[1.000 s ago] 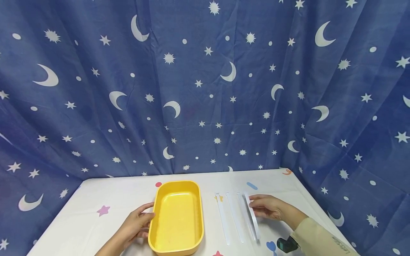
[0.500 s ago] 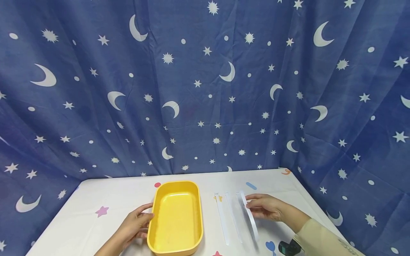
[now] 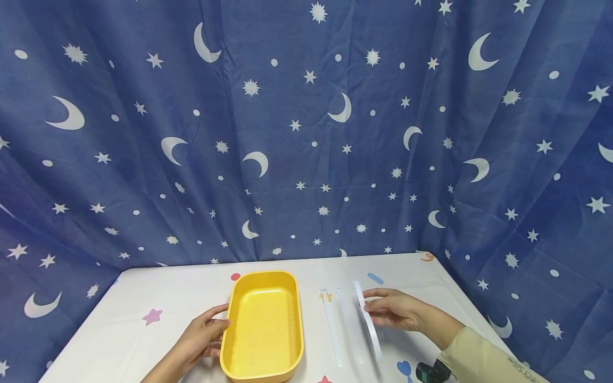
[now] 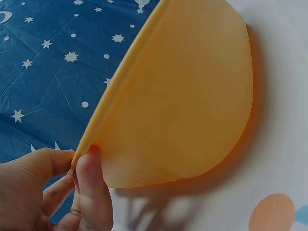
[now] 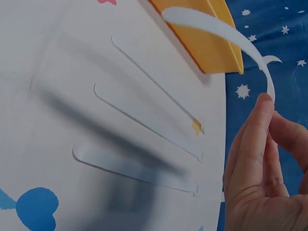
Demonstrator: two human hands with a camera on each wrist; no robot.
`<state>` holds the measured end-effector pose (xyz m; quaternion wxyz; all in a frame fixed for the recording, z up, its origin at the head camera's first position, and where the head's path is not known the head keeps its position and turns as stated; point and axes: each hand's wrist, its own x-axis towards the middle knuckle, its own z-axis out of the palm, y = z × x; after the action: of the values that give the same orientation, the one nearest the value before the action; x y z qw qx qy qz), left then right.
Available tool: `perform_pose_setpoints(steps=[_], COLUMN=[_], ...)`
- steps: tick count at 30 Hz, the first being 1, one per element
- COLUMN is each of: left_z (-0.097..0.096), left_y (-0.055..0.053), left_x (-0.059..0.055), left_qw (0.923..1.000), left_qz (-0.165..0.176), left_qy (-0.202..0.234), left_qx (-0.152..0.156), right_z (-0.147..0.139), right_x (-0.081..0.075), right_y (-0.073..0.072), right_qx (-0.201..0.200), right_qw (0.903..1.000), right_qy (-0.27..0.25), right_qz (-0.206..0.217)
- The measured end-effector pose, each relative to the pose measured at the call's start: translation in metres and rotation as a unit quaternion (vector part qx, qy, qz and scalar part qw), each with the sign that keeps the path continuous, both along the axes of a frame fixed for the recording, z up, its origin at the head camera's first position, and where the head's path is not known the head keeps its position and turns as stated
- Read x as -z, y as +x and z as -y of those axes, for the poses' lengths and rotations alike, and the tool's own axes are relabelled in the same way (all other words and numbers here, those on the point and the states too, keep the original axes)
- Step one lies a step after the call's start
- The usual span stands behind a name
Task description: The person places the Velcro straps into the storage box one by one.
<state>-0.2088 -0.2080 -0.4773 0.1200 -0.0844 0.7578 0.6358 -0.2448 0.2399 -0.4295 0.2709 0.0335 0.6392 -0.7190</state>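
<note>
A yellow rectangular tray [image 3: 261, 334] with rounded corners stands on the table, its inside bare. My left hand [image 3: 201, 336] pinches its left rim between thumb and fingers; the left wrist view shows the tray's outer wall [image 4: 187, 101] from close by. Between the thumb and fingertips of my right hand [image 3: 395, 313] is one end of a thin white strip [image 5: 221, 30], raised over the table and bending in a curve. Below it lie three similar strips side by side, each with a small notched end: one nearest the tray [image 5: 151, 77], a middle one [image 5: 147, 121] and an outer one [image 5: 134, 166].
A white tablecloth [image 3: 119, 330] with coloured printed shapes covers the table. Behind it hangs a blue curtain [image 3: 287, 159] patterned with moons and stars. A dark device [image 3: 432, 371] is worn at the right wrist, beside a cream sleeve [image 3: 483, 356].
My right hand has lifted the white strip slightly and carried it a little to the left, over the outer strip. My left hand and the tray have stayed in place.
</note>
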Motion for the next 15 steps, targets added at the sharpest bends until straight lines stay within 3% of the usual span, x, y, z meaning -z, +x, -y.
perform_pose_setpoints(steps=[15], left_z=[0.0043], left_y=[0.0031], left_x=[-0.0003], left_qw=[0.9995], left_qz=[0.003], left_qy=[0.025], left_qx=[0.021], right_z=[0.0103], right_x=[-0.0067], right_y=[-0.0015], right_qx=[-0.002], right_qw=[0.9999], right_qy=[0.014], right_qz=[-0.003])
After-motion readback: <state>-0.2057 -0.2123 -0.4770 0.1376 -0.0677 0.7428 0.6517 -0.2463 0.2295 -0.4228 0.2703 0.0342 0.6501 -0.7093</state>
